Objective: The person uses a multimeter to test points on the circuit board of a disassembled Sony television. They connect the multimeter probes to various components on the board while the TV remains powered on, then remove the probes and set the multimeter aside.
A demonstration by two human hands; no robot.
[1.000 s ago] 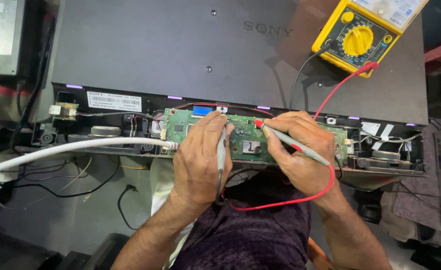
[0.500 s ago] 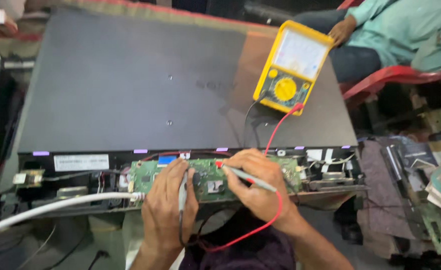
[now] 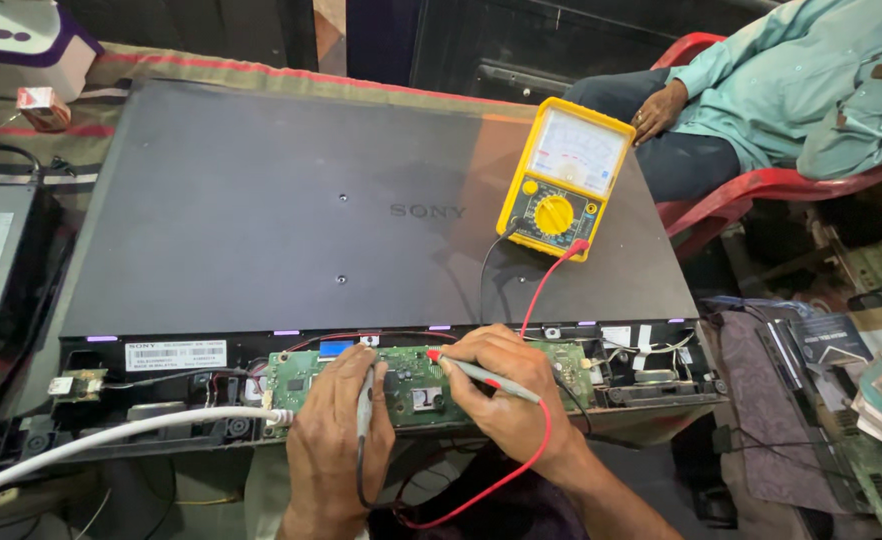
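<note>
both hands grip meter probes over an exposed circuit board: the left hand (image 3: 339, 440) is curled around a grey-handled probe (image 3: 365, 398), its tip hidden among the fingers near the board's middle; the right hand (image 3: 506, 392) pinches the red-tipped probe (image 3: 481, 372) like a pen, its point set down on the green circuit board (image 3: 411, 378) just beside the left fingertips; the board lies in the opened bottom edge of a flat-screen television (image 3: 291, 220) laid face down on a striped cloth, nearest the person; a yellow analogue multimeter (image 3: 564, 177) rests on the television's dark back panel, well apart from the hands, with a red lead (image 3: 546, 285) and a black lead running down from it toward the probes; a white cable (image 3: 131, 432) plugs in at the board's left end; a second person in a pale green shirt (image 3: 801, 90) sits on a red plastic chair (image 3: 761, 185) at upper right, one hand resting on a knee; the step in hand looks like a reading taken between two points on the board; the next move would call for holding both tips steady without slipping onto neighbouring contacts while the eyes go up to the meter's needle, which is too small here to read.
</note>
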